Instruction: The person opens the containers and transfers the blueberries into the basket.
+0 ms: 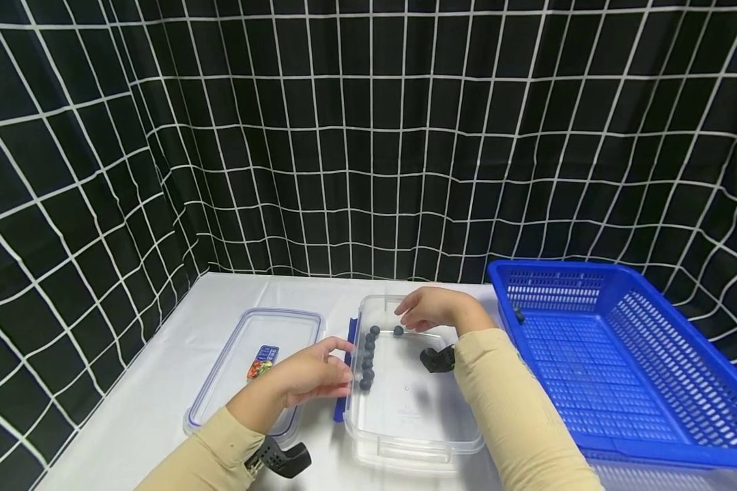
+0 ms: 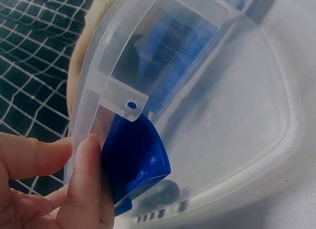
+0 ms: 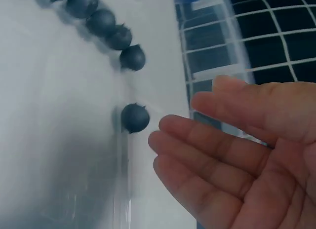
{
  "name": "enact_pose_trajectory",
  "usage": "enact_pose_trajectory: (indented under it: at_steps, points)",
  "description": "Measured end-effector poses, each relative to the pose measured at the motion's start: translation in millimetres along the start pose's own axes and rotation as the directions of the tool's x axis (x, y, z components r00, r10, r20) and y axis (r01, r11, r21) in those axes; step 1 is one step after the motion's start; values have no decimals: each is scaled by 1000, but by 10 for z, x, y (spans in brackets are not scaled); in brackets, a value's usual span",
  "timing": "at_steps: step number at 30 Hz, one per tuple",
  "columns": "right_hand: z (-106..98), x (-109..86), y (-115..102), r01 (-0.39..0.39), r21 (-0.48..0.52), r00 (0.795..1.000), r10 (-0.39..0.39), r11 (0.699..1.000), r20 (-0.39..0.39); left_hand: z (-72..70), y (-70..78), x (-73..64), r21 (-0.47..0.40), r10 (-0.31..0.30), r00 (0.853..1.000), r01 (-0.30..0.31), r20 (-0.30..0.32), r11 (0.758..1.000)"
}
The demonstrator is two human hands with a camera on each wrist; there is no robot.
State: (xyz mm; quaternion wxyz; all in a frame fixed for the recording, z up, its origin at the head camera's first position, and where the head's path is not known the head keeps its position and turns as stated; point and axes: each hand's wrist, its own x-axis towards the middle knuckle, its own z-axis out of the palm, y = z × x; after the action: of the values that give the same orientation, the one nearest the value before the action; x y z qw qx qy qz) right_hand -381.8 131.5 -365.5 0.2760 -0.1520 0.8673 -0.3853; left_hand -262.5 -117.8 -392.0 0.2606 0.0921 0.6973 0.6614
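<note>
A clear plastic container (image 1: 417, 429) with a blue side clip (image 2: 136, 160) stands mid-table. Inside, several blueberries (image 3: 100, 21) form a row along its left wall. Another single blueberry (image 3: 135, 118) sits near the far end, a little apart from the row. My left hand (image 1: 316, 372) pinches the container's left rim between thumb and fingers, beside the clip. Over the far end hangs my right hand (image 1: 432, 308), its fingers extended and holding nothing. In the right wrist view, these fingertips (image 3: 165, 123) are just beside the single blueberry.
A clear lid (image 1: 227, 375) with a blue seal lies left of the container, a colourful label (image 1: 263, 361) on it. To the right stands a large blue basket (image 1: 626, 447), with a small dark item (image 1: 518, 314) at its left wall. A black grid curtain (image 1: 368, 150) hangs behind the table.
</note>
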Motion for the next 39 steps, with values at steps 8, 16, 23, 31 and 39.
enact_pose_trajectory:
  at_steps: [8, 16, 23, 31, 39]
  points:
    - [74, 53, -143, -104, -121, 992, 111, 987, 57, -2, 1, 19, -1, 0, 1000, 0, -11, 1000]
    - [187, 130, -167, -76, -125, 996, 82, 989, 43, 25, 10, 33, -3, 3, 1000, -3, -9, 1000]
    - [220, 165, -71, -50, -168, 998, 56, 984, 26, 13, -1, 22, -9, 11, 1000, -11, -6, 1000]
    - [258, 205, -33, -54, -170, 998, 60, 984, 29, 3, 2, 0, -10, 7, 1000, -7, -15, 1000]
    - [285, 190, -35, -95, -158, 994, 101, 983, 33, 8, -5, 5, -4, 8, 1000, -8, -11, 1000]
